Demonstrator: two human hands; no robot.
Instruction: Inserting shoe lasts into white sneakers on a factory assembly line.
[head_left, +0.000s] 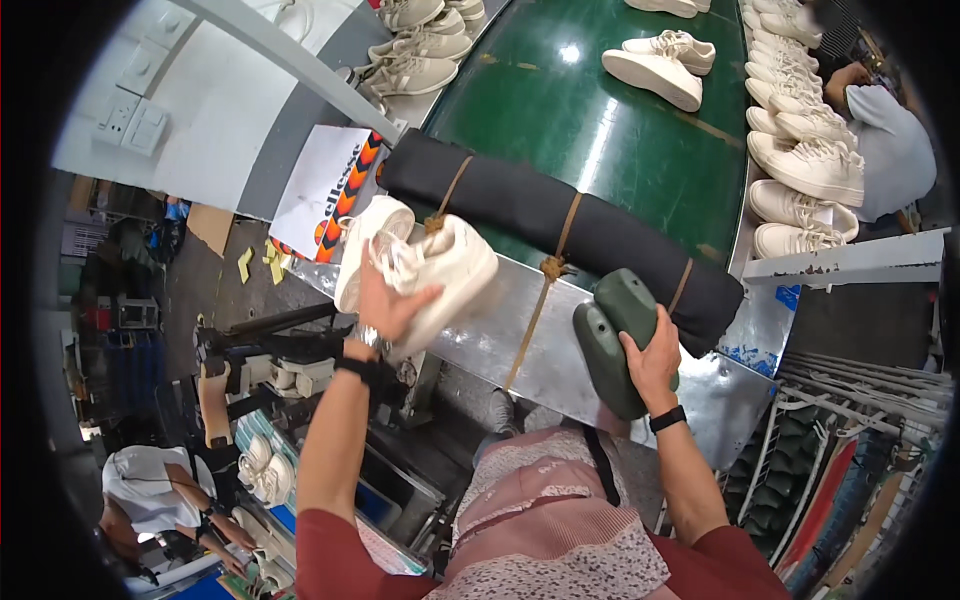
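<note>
Left hand (388, 300) clamped on shoes (458, 268), right hand (655, 362) clamped on lasts (628, 305); holding the pairs well apart should prevent scuffs.

Shoes (455, 275) are left of the lasts (628, 308), conveyor belt (540, 110) behind

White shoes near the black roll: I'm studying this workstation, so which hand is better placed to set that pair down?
Probably the left hand: it holds the white shoes, while the right hand grips two green shoe forms.
</note>
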